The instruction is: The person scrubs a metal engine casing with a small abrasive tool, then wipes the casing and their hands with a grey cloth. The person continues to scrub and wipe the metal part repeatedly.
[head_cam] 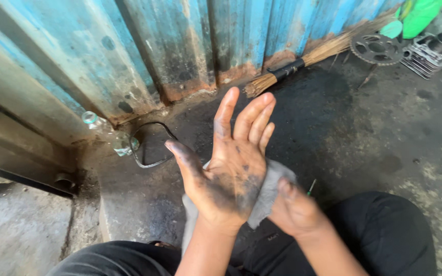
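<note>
My left hand (228, 168) is held up in the middle of the view, palm towards me, fingers spread and straight. Black grease smears its palm and thumb. My right hand (295, 209) is just right of and below it, closed on a grey cloth (271, 186) that lies against the back and outer edge of the left hand. Part of the cloth hangs down behind the left wrist. Both forearms rise from my knees in black trousers (384, 230).
A rusty blue corrugated metal wall (180, 46) stands behind an oily concrete floor. A broom (303, 59), a sprocket (377, 48), a finned engine cylinder (433, 51) and a green container (420, 15) lie at the top right. A clear bottle (103, 130) and a wire loop (152, 145) lie on the left.
</note>
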